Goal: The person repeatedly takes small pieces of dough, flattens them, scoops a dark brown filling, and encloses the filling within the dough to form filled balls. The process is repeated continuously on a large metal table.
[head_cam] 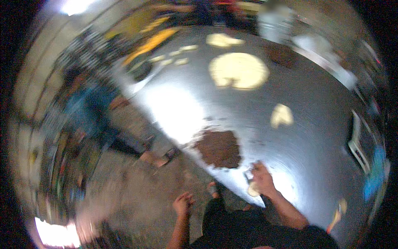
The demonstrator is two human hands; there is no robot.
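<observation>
On the metal tabletop (311,140), close to the near edge, lies a brown, ragged-edged flat slab (219,149), perhaps dough or filling. My right hand (262,177) is over the table just right of the slab, fingers bent downward. A small pale piece (254,190), likely dough, shows beside its wrist, and a small shiny thing is by the fingers. Blur hides whether this hand grips anything. My left hand (182,204) hangs off the table above the floor, loosely curled, with nothing seen in it. A large pale dough sheet (238,71) with a notched edge lies farther back.
A smaller pale dough piece (282,115) sits to the right, another (223,40) at the back. Several little pale strips (182,61) lie far left near an orange bar (152,43). A person in blue (90,105) is at left. A pale frame-like object (357,146) is at far right.
</observation>
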